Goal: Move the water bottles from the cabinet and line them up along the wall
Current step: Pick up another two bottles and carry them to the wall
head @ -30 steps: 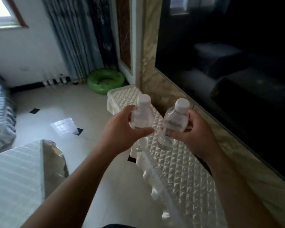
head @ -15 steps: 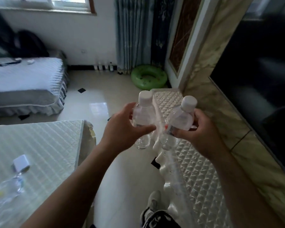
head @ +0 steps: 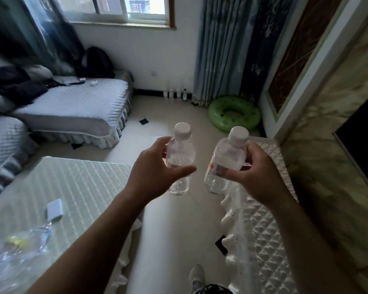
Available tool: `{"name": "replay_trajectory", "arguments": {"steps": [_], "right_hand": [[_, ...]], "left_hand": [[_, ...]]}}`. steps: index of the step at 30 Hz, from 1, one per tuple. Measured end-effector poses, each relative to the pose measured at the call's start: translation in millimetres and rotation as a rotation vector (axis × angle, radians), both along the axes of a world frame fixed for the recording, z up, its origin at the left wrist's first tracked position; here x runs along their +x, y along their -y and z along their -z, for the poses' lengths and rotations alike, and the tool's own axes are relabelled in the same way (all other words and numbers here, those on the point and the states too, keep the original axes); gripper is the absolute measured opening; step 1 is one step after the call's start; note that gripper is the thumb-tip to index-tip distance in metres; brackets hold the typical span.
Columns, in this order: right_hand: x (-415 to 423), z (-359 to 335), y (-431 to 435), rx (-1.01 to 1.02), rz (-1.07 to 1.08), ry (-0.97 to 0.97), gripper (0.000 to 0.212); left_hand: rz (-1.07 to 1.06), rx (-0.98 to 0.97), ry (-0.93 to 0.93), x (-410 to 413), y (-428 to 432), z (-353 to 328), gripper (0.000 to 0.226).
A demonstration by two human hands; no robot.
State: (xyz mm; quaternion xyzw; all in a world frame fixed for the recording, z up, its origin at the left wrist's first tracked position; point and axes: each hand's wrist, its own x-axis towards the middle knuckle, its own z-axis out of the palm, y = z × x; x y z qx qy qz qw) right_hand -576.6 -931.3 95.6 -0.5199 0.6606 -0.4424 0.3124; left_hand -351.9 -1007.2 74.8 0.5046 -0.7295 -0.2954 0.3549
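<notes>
My left hand (head: pixel 155 166) grips a clear water bottle (head: pixel 181 151) with a white cap, held upright over the floor. My right hand (head: pixel 253 172) grips a second clear water bottle (head: pixel 226 158) with a white cap and a red-marked label, tilted slightly left. Both bottles are at chest height between the table and the cabinet. Far off, a row of several small bottles (head: pixel 174 94) stands on the floor against the wall under the window. The cabinet (head: pixel 263 230) with a quilted white cover runs along the right wall.
A low table (head: pixel 77 187) with a quilted cover is at the left, bearing a white box (head: pixel 54 210) and a plastic bag (head: pixel 19 247). A green swim ring (head: pixel 234 113) lies in the corner. Grey sofas (head: pixel 72 107) line the left. My shoe (head: pixel 197 279) shows below.
The view has swung left and forward, from the dark screen and cabinet toward the window wall. Both hands keep their bottles, now spread a little farther apart.
</notes>
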Motion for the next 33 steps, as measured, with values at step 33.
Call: {"name": "replay_trajectory", "arguments": {"steps": [33], "right_hand": [[-31,-8,414,0.014,-0.153,-0.056,0.067]], "left_hand": [[-0.064,0.015,-0.083,-19,395,6,0.086]]}}
